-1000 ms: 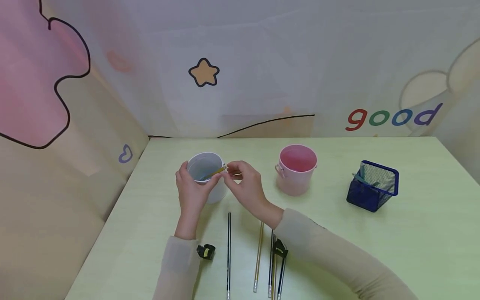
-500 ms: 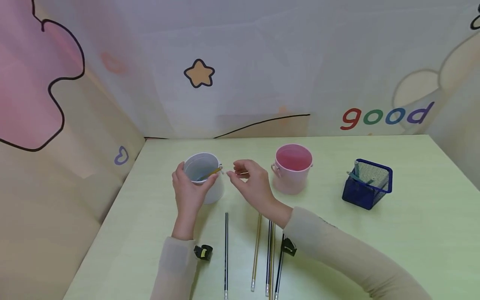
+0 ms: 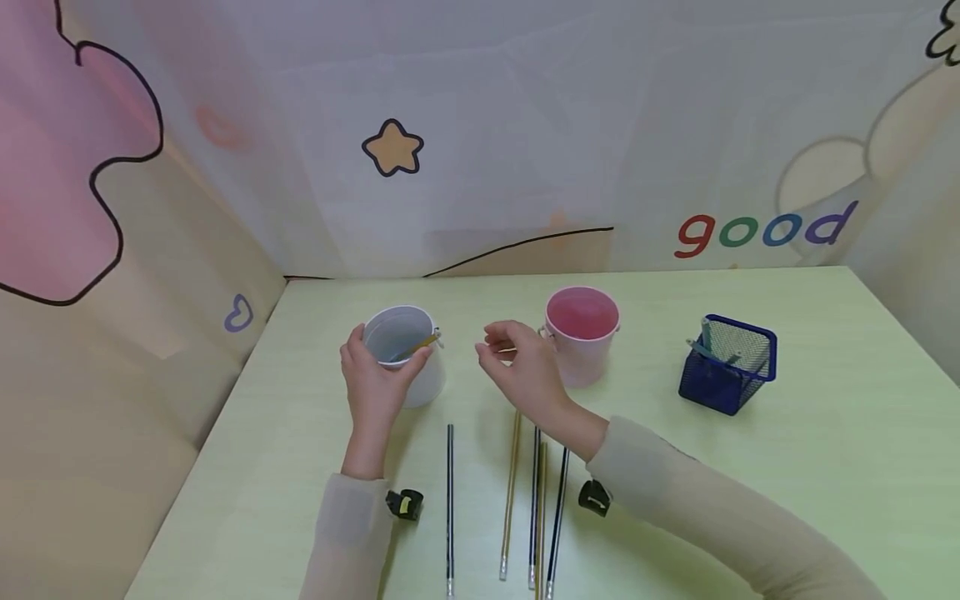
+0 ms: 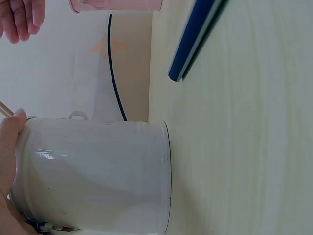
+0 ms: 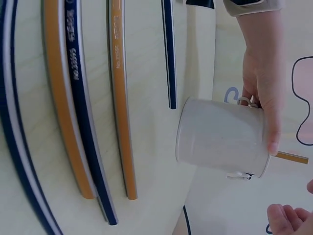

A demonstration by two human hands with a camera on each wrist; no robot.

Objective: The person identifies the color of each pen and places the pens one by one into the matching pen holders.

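Observation:
My left hand (image 3: 375, 387) grips the rim of a small white bucket (image 3: 427, 385), fingers on its left side and thumb at the front right. The bucket stands upright on the table. A yellow pencil (image 3: 422, 343) leans inside it, one end poking past the right rim near the thumb; the right wrist view shows that end (image 5: 292, 157) too. My right hand (image 3: 528, 367) hovers right of the bucket with fingers loosely bent, holding nothing. Below the hands lie several pencils, among them a lone dark one (image 3: 450, 508) and a yellow one (image 3: 510, 500).
A pink bucket (image 3: 585, 358) stands just behind the right hand. Farther right is a blue mesh basket (image 3: 720, 383) with light green items in it. A printed backdrop (image 3: 510, 150) rises behind the table (image 3: 810, 467).
My right hand has drawn away from the yellow pencil's end and moved right, towards the pink bucket. The left hand keeps its grip on the white bucket. The head view shifts slightly.

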